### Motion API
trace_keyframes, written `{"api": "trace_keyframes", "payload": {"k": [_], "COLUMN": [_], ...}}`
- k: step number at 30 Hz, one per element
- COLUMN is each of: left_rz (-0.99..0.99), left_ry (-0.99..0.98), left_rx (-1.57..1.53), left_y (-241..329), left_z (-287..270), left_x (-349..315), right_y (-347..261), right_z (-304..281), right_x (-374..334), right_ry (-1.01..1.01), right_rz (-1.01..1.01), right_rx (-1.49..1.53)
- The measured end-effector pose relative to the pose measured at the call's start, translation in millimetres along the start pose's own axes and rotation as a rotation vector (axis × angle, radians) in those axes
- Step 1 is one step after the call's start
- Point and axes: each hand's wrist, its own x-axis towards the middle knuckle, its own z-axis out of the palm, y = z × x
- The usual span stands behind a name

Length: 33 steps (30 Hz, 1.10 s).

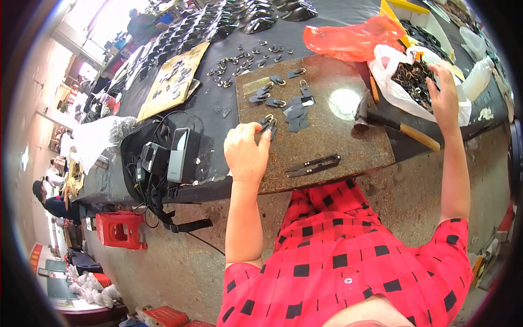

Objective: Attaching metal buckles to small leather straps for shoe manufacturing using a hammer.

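My left hand [246, 152] is closed on a small black tab with a metal ring [269, 123], at the left part of a brown stone slab [327, 147]. Beyond it on the slab lie several more ringed black tabs [276, 103] and a loose pile of plain black pieces [296, 115]. My right hand [445, 101] is at the right side of a white plastic bag [385, 68] full of small dark metal parts [412, 82]. Its thumb and fingers are apart, and nothing shows between them.
Black thread snips [314, 165] lie near the slab's front edge. A hammer [400, 126] rests at its right. Left stand a black-and-grey device [182, 155] with cables and a cardboard sheet [174, 82] of tabs. A red bag [354, 39] and rows of glossy black pieces [256, 19] lie beyond.
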Motion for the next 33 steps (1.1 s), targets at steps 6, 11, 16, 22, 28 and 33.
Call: {"api": "trace_keyframes", "payload": {"k": [6,11,16,22,28,33], "left_rz": [-0.022,-0.084,-0.296,-0.386,-0.361,-0.422], "left_ry": [-0.12,-0.162,-0.361,-0.614,-0.532,-0.516], "left_rx": [0.155,-0.117,-0.755,-1.219,-1.372,-1.448], "left_y": [-6.6,-1.1,12.7,32.4,44.9,47.5], "left_z": [14.4,13.9,6.8,-5.1,-1.0,6.1], "left_x": [-4.0,-3.6,-11.1,-22.4,-29.4,-35.2], "right_y": [-78.4,-125.3,-156.7,-169.4,-169.2,-166.2], "right_z": [10.3,19.8,32.7,32.8,33.8,32.0], "right_x": [-15.7,-31.3,-23.6,-24.1,-40.2,-46.4], "right_ry": [-0.175,-0.274,-0.431,-0.908,-0.884,-0.889], "right_rz": [-0.072,-0.056,0.046,0.334,0.627,0.59], "right_rx": [0.365,0.689,0.958,1.227,1.554,1.545]}}
